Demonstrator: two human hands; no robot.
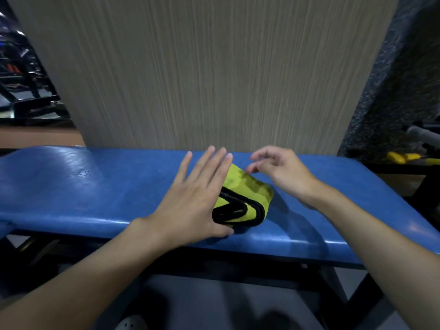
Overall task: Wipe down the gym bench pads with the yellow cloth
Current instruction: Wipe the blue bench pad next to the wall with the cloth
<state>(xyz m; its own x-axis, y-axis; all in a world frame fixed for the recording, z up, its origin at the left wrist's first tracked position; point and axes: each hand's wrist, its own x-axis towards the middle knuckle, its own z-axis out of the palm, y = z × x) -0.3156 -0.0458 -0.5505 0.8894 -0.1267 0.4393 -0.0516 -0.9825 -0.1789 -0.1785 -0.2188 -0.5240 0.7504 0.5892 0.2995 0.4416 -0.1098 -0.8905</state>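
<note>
Locating the cloth: the yellow cloth (pixel 242 194), folded into a thick wad with black edging, lies on the blue bench pad (pixel 95 186), a little right of its middle, about midway between near and far edges.
Left hand: the left hand (pixel 190 201) is flat, fingers straight and spread, laid on the cloth's left side with the thumb at its near corner; it presses but does not grip.
Right hand: the right hand (pixel 283 172) hovers above the cloth's far right end, fingers loosely curled and holding nothing; whether a fingertip touches the cloth I cannot tell.
Risk, folds: pushed by a flat palm alone, the wad will likely open or bunch, since the layers gape at the near end.
Risk, slip: the pad looks glossy, so the cloth may skid off the near edge towards the dark frame (pixel 238 275) below.
Risk, coverage: a small wad covers little per stroke, so the long left stretch and the right end could be missed.
Writing: none readable on the cloth, the pad or the grey wall panel (pixel 202 67); no brand or label shows.
</note>
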